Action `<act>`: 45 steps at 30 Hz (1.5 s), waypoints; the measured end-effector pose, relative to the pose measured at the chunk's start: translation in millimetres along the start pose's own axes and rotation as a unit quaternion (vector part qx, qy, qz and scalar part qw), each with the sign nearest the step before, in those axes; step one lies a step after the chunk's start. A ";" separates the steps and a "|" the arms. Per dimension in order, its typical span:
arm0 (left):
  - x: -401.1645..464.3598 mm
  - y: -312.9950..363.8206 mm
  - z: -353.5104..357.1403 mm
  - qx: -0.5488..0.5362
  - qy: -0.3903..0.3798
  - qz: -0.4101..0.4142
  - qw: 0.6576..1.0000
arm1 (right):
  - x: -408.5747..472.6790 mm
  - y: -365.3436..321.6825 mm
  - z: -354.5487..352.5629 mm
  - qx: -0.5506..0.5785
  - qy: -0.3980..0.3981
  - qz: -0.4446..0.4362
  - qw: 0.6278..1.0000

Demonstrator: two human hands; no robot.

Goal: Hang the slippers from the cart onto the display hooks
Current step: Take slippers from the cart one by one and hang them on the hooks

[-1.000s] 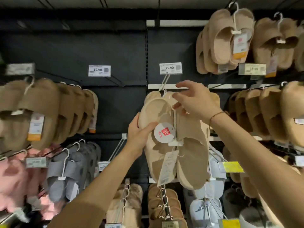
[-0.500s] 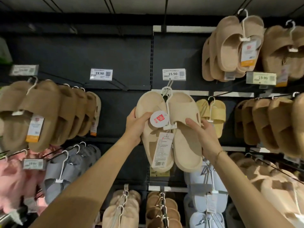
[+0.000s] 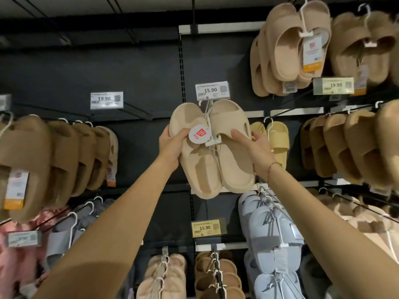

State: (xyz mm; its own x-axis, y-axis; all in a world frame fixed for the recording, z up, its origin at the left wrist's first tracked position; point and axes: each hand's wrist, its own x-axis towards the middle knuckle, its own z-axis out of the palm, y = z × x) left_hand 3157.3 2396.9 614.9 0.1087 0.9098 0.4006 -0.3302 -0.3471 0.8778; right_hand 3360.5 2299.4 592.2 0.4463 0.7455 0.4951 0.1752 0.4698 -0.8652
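The beige slippers (image 3: 216,152) under the 15.90 price label (image 3: 211,90) looked like smooth, matt moulded foam, joined by a white plastic hanger (image 3: 210,134) with a round, slightly glossy paper tag (image 3: 197,136). Left of them, the brown slippers (image 3: 28,167) showed a rougher, fuzzy matt surface. Below and right, the pale blue slippers (image 3: 278,236) appeared smooth and matt. The backing panel (image 3: 138,67) was dark, matt metal.

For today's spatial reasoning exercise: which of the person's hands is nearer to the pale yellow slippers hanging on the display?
Right. The right hand grips the beige slipper pair directly beside the yellow slippers; the left hand grips that pair's far side.
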 end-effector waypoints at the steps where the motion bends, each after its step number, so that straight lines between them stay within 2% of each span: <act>1: 7.6 -2.4 0.1 0.004 0.002 -0.002 1.000 | 9.0 5.3 2.9 0.006 0.002 0.012 1.000; 8: 65.3 -42.2 1.0 0.079 0.020 -0.052 0.995 | 65.3 54.7 15.4 -0.038 0.023 0.049 0.998; 11: 85.4 -65.0 -1.5 0.099 0.018 -0.087 0.991 | 86.8 79.0 15.6 -0.099 -0.008 0.049 0.994; 15: 97.7 -98.6 3.7 0.090 0.028 -0.095 0.991 | 97.5 103.3 14.9 -0.164 -0.018 0.054 0.985; 18: 90.2 -109.4 6.2 0.136 0.043 -0.093 0.985 | 88.0 107.1 15.0 -0.192 -0.007 0.056 0.980; 20: 74.5 -106.2 10.8 0.226 0.077 -0.047 0.970 | 76.3 100.9 11.7 -0.221 0.000 0.054 0.974; 22: 50.1 -99.9 17.8 0.355 0.135 0.060 0.923 | 62.5 95.7 0.3 -0.288 -0.005 0.041 0.957; 23: 34.7 -95.3 23.5 0.398 0.139 0.135 0.897 | 53.9 95.2 -9.9 -0.333 -0.008 0.036 0.942; 24: 19.0 -90.9 30.8 0.416 0.109 0.209 0.878 | 44.4 94.2 -22.0 -0.388 -0.016 0.033 0.921; 26: -12.5 -87.8 54.8 0.426 -0.027 0.286 0.858 | 19.1 92.0 -53.3 -0.523 -0.048 0.049 0.849; 28: -41.6 -94.4 87.0 0.466 -0.167 0.293 0.818 | -9.4 86.7 -86.1 -0.631 -0.084 0.060 0.769; 31: -97.8 -120.0 142.9 0.537 -0.361 0.246 0.722 | -65.9 85.4 -149.1 -0.713 -0.105 0.108 0.685; 33: -141.6 -154.2 175.8 0.561 -0.457 0.214 0.656 | -117.8 81.7 -196.4 -0.731 -0.100 0.161 0.656; 35: -190.9 -188.9 205.1 0.573 -0.500 0.233 0.606 | -176.9 80.2 -247.2 -0.733 -0.062 0.212 0.643; 37: -242.6 -214.8 233.1 0.566 -0.499 0.276 0.596 | -237.9 74.5 -288.6 -0.742 -0.024 0.254 0.620; 39: -296.5 -232.5 260.2 0.524 -0.506 0.297 0.617 | -296.4 70.0 -324.4 -0.735 0.008 0.298 0.609; 41: -348.4 -247.6 285.6 0.475 -0.550 0.280 0.628 | -348.0 64.2 -354.4 -0.727 0.030 0.353 0.588; 45: -441.5 -272.1 333.2 0.424 -0.632 0.258 0.595 | -431.3 55.1 -409.0 -0.721 0.073 0.398 0.562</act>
State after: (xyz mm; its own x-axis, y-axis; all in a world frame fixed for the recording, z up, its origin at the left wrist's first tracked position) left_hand 3511.6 2013.9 286.7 0.9933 -0.0809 0.0820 -0.0928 -0.9837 0.1543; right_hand 3536.6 1810.4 298.6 0.9359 0.3519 -0.0163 0.3514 -0.9359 -0.0248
